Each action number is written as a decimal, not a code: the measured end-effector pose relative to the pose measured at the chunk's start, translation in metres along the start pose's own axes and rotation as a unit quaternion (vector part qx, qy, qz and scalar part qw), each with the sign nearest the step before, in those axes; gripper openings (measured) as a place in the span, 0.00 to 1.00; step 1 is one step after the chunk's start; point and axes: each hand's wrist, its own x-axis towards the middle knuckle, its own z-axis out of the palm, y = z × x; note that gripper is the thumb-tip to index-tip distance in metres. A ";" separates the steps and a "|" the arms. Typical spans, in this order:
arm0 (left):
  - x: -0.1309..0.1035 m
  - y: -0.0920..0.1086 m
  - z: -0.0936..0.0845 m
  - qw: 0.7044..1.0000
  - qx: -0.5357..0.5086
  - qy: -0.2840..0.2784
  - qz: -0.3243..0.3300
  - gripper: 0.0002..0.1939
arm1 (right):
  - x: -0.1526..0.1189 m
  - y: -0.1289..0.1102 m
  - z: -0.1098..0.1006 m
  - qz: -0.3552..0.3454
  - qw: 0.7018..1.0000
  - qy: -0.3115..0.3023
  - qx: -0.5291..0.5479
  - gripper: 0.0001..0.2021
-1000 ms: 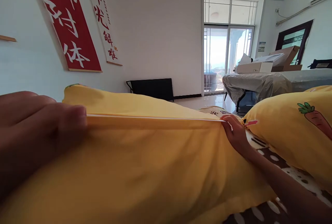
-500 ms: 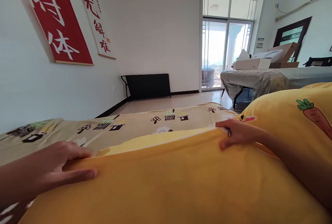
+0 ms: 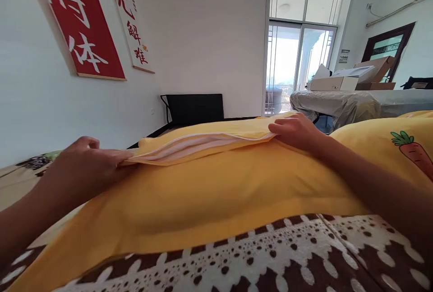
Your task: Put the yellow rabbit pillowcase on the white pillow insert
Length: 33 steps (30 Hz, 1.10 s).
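Note:
A yellow pillowcase [image 3: 209, 193] stretches between my two hands, its long white-edged opening along the top. Pale pinkish-white material [image 3: 189, 144] shows inside the slit. My left hand [image 3: 94, 159] pinches the left end of this opening; its fingertips are partly hidden by the cloth. At the right end, my right hand [image 3: 294, 132] is closed on the edge, fingers over the top. The lower edge of the pillowcase lies over a brown and white patterned blanket [image 3: 270, 251].
A plump yellow pillow with a carrot print [image 3: 379, 141] lies at the right. Beige printed bedding [image 3: 13, 184] shows at the left. Beyond are a black folded panel [image 3: 196, 108] against the wall and a plastic-covered table [image 3: 338, 102] bearing boxes [image 3: 341, 83].
Both hands have raised the pillowcase's edge, my left hand closing on it. The opening now gapes and shows its pale inside. The brown and white blanket has come into view below.

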 end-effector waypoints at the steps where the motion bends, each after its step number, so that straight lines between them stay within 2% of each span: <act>1: -0.001 -0.001 0.008 0.997 0.049 0.045 0.027 0.25 | 0.004 0.001 0.005 -0.019 0.998 0.052 -0.035 0.15; 3: -0.015 0.005 0.030 0.985 0.134 0.104 0.022 0.18 | 0.005 -0.001 0.022 -0.050 0.989 0.123 -0.072 0.16; 4: -0.028 0.012 0.043 0.981 0.156 0.112 0.000 0.14 | 0.000 -0.005 0.035 -0.060 0.986 0.137 -0.078 0.17; 5: -0.044 0.021 0.056 0.982 0.160 0.095 -0.023 0.12 | -0.007 -0.010 0.052 -0.066 0.986 0.132 -0.076 0.17; 7: -0.076 0.044 0.081 0.992 0.124 -0.004 -0.020 0.11 | -0.026 -0.027 0.089 -0.064 0.995 0.063 -0.049 0.17; 8: -0.090 0.056 0.092 0.993 0.112 -0.037 -0.005 0.12 | -0.037 -0.036 0.109 -0.057 0.998 -0.005 -0.025 0.16; 9: -0.101 0.066 0.101 0.992 0.080 -0.101 0.010 0.13 | -0.047 -0.045 0.128 -0.046 0.996 -0.079 0.005 0.14; 10: -0.108 0.075 0.108 0.979 0.028 -0.203 0.003 0.13 | -0.056 -0.053 0.144 -0.034 0.989 -0.142 0.038 0.12; 12: -0.109 0.084 0.116 0.954 -0.016 -0.298 -0.011 0.13 | -0.066 -0.062 0.166 -0.017 0.982 -0.179 0.056 0.09; 15: -0.089 0.079 0.114 0.933 -0.035 -0.357 -0.035 0.12 | -0.068 -0.059 0.168 0.009 0.977 -0.196 0.085 0.07; 18: -0.062 0.079 0.094 0.903 -0.045 -0.421 -0.072 0.10 | -0.069 -0.051 0.152 0.036 0.959 -0.238 0.148 0.05; 20: -0.046 0.097 0.070 0.874 -0.033 -0.473 -0.103 0.11 | -0.074 -0.051 0.144 0.049 0.950 -0.249 0.179 0.08; 21: -0.038 0.114 0.055 0.860 -0.030 -0.497 -0.108 0.11 | -0.079 -0.054 0.143 0.054 0.949 -0.248 0.190 0.09; 23: -0.023 0.160 0.027 0.872 -0.027 -0.487 -0.039 0.11 | -0.087 -0.059 0.143 0.059 0.947 -0.243 0.201 0.11; 24: -0.015 0.187 0.016 0.879 -0.061 -0.473 0.007 0.13 | -0.091 -0.062 0.144 0.060 0.947 -0.242 0.203 0.12; 25: -0.006 0.214 0.009 0.886 -0.106 -0.448 0.051 0.15 | -0.094 -0.063 0.145 0.063 0.946 -0.244 0.205 0.12; 27: 0.013 0.262 0.006 0.903 -0.164 -0.372 0.136 0.13 | -0.099 -0.062 0.145 0.066 0.942 -0.244 0.221 0.11; 29: 0.028 0.298 0.019 0.911 -0.197 -0.321 0.167 0.07 | -0.103 -0.058 0.144 0.066 0.935 -0.232 0.262 0.10; 31: 0.036 0.322 0.041 0.922 -0.210 -0.293 0.144 0.08 | -0.105 -0.051 0.143 0.070 0.926 -0.213 0.303 0.09; 33: 0.036 0.336 0.067 0.939 -0.208 -0.254 0.104 0.08 | -0.107 -0.046 0.142 0.086 0.923 -0.201 0.318 0.09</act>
